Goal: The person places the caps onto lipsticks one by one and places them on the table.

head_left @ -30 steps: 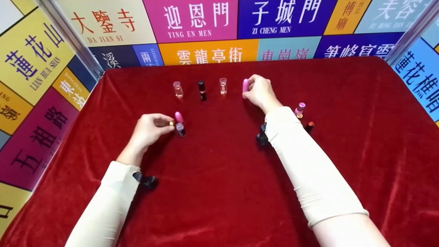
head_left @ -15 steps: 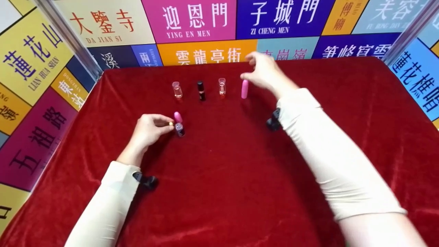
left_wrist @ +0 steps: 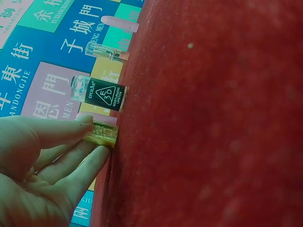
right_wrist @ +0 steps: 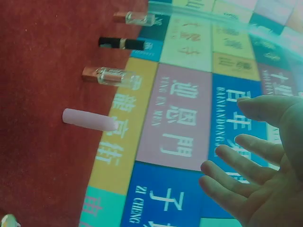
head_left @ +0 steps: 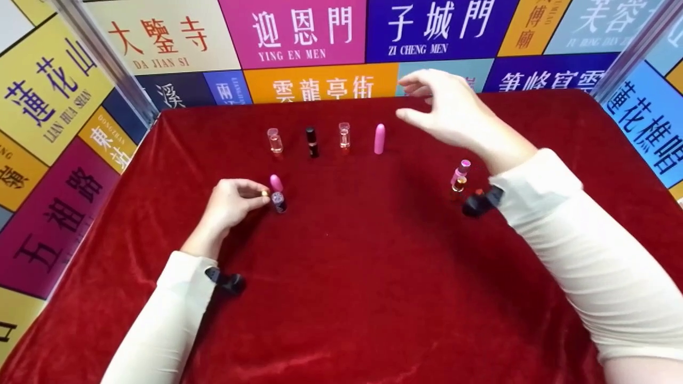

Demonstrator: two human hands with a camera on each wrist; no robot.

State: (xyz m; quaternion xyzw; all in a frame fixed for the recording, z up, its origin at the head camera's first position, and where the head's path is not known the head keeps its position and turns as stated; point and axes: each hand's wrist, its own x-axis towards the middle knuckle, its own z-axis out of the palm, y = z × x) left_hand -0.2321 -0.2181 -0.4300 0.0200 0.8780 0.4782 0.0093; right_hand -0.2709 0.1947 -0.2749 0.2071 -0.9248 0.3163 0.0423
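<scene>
My left hand [head_left: 232,205] pinches a small gold lipstick tube [left_wrist: 102,135] between thumb and fingers, low on the red cloth. Right beside it stands a dark lipstick [head_left: 278,202] with a clear top and white lettering, and just behind that a pink bullet-shaped lipstick [head_left: 276,183]. My right hand [head_left: 448,109] hovers above the cloth with fingers spread and nothing in it. To its left, another pink bullet-shaped lipstick [head_left: 379,140] stands upright, ending a back row with a clear-capped lipstick [head_left: 344,136], a black lipstick [head_left: 312,142] and a second clear-capped lipstick [head_left: 275,141].
Under the right forearm's side stand a pink lipstick [head_left: 462,169] and a gold-topped lipstick [head_left: 458,184]; a red tip [head_left: 478,192] shows partly behind the wrist camera [head_left: 480,202]. Red cloth [head_left: 341,298] covers the table, and panels with printed characters [head_left: 304,32] rise behind it.
My right hand has let go of the pink bullet-shaped lipstick, which now stands at the row's right end, and has lifted and moved right. The left hand holds still.
</scene>
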